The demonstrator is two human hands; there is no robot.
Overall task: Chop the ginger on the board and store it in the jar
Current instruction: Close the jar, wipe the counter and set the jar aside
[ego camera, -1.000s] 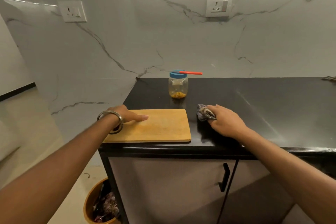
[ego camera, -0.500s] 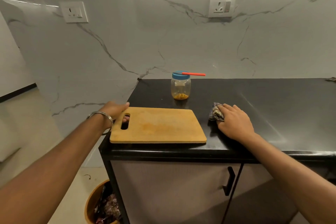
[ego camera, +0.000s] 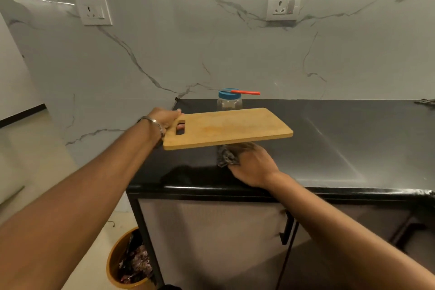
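While the left hand [ego camera: 167, 118] grips the board [ego camera: 226, 127] aloft by its handle, the right hand [ego camera: 253, 164] presses a cloth [ego camera: 226, 157] onto the desk [ego camera: 329, 139].

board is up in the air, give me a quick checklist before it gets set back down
1. Left hand has a firm grip on the board through its handle hole: ok.
2. Board clear of the counter: ok, lifted.
3. Cloth out from under the board: not ok, the right hand is wiping there.
4. Jar closed, behind the board: ok.
5. Knife stable on the jar lid: cannot tell.
6. Ginger scraps left on the board: cannot tell.
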